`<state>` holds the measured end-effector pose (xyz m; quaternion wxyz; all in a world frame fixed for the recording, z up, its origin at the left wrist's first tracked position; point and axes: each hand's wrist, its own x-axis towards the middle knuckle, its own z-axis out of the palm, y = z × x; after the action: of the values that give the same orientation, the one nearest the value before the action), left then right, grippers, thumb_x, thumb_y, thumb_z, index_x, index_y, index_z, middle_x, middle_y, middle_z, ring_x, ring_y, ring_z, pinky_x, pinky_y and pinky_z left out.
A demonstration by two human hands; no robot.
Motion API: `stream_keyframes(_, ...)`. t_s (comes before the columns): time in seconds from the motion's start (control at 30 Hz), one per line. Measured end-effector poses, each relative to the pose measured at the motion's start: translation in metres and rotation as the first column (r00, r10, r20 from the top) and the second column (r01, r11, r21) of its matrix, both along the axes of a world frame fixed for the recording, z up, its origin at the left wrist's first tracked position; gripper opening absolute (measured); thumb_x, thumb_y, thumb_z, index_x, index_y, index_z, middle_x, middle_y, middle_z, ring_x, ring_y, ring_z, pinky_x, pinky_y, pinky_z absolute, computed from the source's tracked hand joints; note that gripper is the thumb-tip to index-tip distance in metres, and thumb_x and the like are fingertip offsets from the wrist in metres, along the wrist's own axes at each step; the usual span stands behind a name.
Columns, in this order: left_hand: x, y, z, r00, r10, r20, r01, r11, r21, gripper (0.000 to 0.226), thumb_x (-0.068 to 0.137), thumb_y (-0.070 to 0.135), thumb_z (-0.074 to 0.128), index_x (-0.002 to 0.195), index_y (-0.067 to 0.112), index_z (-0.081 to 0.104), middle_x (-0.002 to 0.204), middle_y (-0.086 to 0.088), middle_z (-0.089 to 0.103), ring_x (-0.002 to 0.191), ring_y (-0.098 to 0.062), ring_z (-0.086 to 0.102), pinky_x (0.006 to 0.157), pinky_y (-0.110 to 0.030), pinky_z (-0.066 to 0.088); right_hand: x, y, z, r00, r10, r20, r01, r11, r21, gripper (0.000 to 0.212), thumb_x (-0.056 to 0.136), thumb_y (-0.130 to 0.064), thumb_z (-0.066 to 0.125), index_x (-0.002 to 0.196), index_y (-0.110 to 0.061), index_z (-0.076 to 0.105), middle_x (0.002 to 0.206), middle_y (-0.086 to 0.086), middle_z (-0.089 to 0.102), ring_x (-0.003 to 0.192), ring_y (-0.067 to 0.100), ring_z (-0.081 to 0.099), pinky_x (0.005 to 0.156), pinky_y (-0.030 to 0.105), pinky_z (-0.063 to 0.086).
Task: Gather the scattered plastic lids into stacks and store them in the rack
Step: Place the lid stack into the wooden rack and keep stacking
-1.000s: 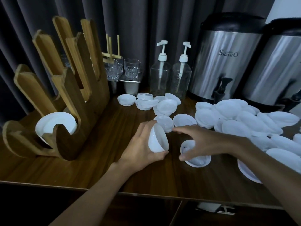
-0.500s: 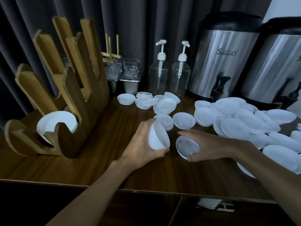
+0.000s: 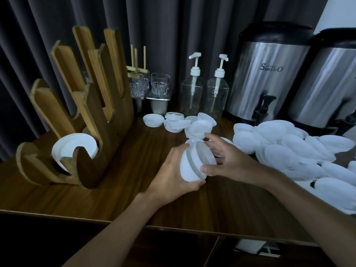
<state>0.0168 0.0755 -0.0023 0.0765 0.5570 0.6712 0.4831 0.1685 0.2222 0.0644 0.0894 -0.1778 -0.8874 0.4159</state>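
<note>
Steel urn (image 3: 268, 83), 1 o'clock: dark brand word, starts S, ends O. Middle letters unreadable. Nothing else legible.

**One head-worn camera, angled down**

The single wide-angle view looks forward and down from the person's head, close over the wooden counter (image 3: 115, 191). The left hand (image 3: 173, 178) and right hand (image 3: 237, 162) meet mid-frame at the stack of lids (image 3: 191, 165).

— What sits on your counter (image 3: 115, 193)?
— The wooden rack (image 3: 107, 143) stands at your left, two bottles (image 3: 192, 93) and two urns (image 3: 265, 78) along the back, loose lids (image 3: 153, 120) before the bottles, a lid pile (image 3: 289, 153) at your right
</note>
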Motion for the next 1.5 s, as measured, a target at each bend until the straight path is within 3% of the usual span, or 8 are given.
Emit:
stream_keyframes(0.37, -0.003, -0.020, 0.011, 0.989, 0.132, 0.069, -0.140, 0.981, 0.136, 0.094, 0.065, 0.039, 0.093, 0.133, 0.053, 0.030, 0.136, 0.016, 0.046, 0.129, -0.002, 0.046, 0.100, -0.014, 0.045, -0.039, -0.022, 0.018, 0.983, 0.184, 0.001, -0.184, 0.983, 0.009, 0.116, 0.066, -0.053, 0.079, 0.158, -0.027, 0.015, 0.149, -0.020, 0.035, 0.141, 0.001, 0.036, 0.116, 0.028, 0.036)
stream_keyframes(0.5, -0.012, -0.033, 0.030, 0.976, 0.220, -0.005, -0.214, 0.956, 0.198, 0.097, 0.068, 0.037, 0.092, 0.143, 0.040, 0.031, 0.142, 0.013, 0.043, 0.133, -0.006, 0.043, 0.105, -0.017, 0.042, -0.059, -0.041, 0.038, 0.974, 0.212, -0.077, -0.209, 0.977, 0.047, 0.069, 0.066, -0.054, 0.072, 0.127, -0.045, 0.042, 0.121, -0.032, 0.050, 0.113, -0.022, 0.048, 0.100, 0.009, 0.041)
stream_keyframes(0.6, -0.024, -0.049, 0.047, 0.959, 0.280, -0.035, -0.261, 0.926, 0.273, 0.093, 0.069, 0.033, 0.091, 0.141, 0.038, 0.034, 0.140, 0.010, 0.045, 0.132, -0.004, 0.044, 0.103, -0.012, 0.039, -0.080, -0.054, 0.052, 0.953, 0.265, -0.146, -0.256, 0.964, 0.076, 0.088, 0.067, -0.060, 0.071, 0.144, -0.041, 0.032, 0.131, -0.039, 0.039, 0.120, -0.021, 0.043, 0.100, 0.010, 0.038)
stream_keyframes(0.8, -0.045, -0.108, 0.089, 0.939, 0.328, 0.101, -0.340, 0.841, 0.421, 0.083, 0.069, 0.028, 0.091, 0.134, 0.031, 0.039, 0.130, 0.014, 0.050, 0.121, -0.012, 0.054, 0.091, -0.019, 0.050, -0.111, -0.081, 0.076, 0.841, 0.477, -0.255, -0.463, 0.879, 0.116, 0.062, 0.071, -0.059, 0.078, 0.128, -0.048, 0.057, 0.152, -0.023, 0.036, 0.141, -0.005, 0.035, 0.113, 0.021, 0.037)
stream_keyframes(0.9, -0.063, -0.136, 0.105, 0.941, 0.317, 0.120, -0.336, 0.824, 0.456, 0.081, 0.072, 0.022, 0.091, 0.135, 0.021, 0.040, 0.129, 0.008, 0.053, 0.122, -0.017, 0.056, 0.092, -0.024, 0.052, -0.125, -0.097, 0.084, 0.807, 0.541, -0.236, -0.452, 0.824, 0.343, 0.063, 0.076, -0.038, 0.085, 0.133, -0.039, 0.059, 0.156, -0.024, 0.028, 0.144, -0.008, 0.026, 0.114, 0.014, 0.028)
stream_keyframes(1.07, -0.082, -0.162, 0.122, 0.940, 0.307, 0.153, -0.342, 0.819, 0.460, 0.075, 0.073, 0.032, 0.081, 0.134, 0.026, 0.037, 0.123, 0.025, 0.053, 0.119, -0.007, 0.057, 0.087, -0.020, 0.053, -0.169, -0.126, 0.086, 0.685, 0.657, -0.315, -0.184, 0.574, 0.798, 0.063, 0.074, -0.035, 0.084, 0.129, -0.017, 0.058, 0.152, -0.001, 0.042, 0.145, 0.020, 0.030, 0.115, 0.041, 0.028)
stream_keyframes(1.37, -0.117, -0.198, 0.124, 0.905, 0.423, 0.048, -0.426, 0.900, 0.094, 0.090, 0.073, 0.058, 0.078, 0.146, 0.036, 0.030, 0.145, 0.016, 0.045, 0.132, 0.000, 0.046, 0.106, -0.026, 0.048, -0.217, -0.130, 0.084, 0.584, 0.751, -0.308, 0.017, 0.368, 0.930, 0.038, 0.071, -0.023, 0.081, 0.104, -0.008, 0.068, 0.124, 0.007, 0.066, 0.125, 0.024, 0.057, 0.111, 0.043, 0.029)
stream_keyframes(1.5, -0.132, -0.212, 0.121, 0.798, 0.590, -0.125, -0.602, 0.793, -0.093, 0.087, 0.068, 0.076, 0.070, 0.143, 0.045, 0.039, 0.147, 0.022, 0.044, 0.143, -0.015, 0.035, 0.118, -0.053, 0.033, -0.231, -0.123, 0.076, 0.629, 0.749, -0.210, 0.039, 0.240, 0.970, 0.036, 0.071, -0.020, 0.081, 0.103, -0.010, 0.068, 0.125, 0.007, 0.066, 0.126, 0.025, 0.055, 0.112, 0.046, 0.028)
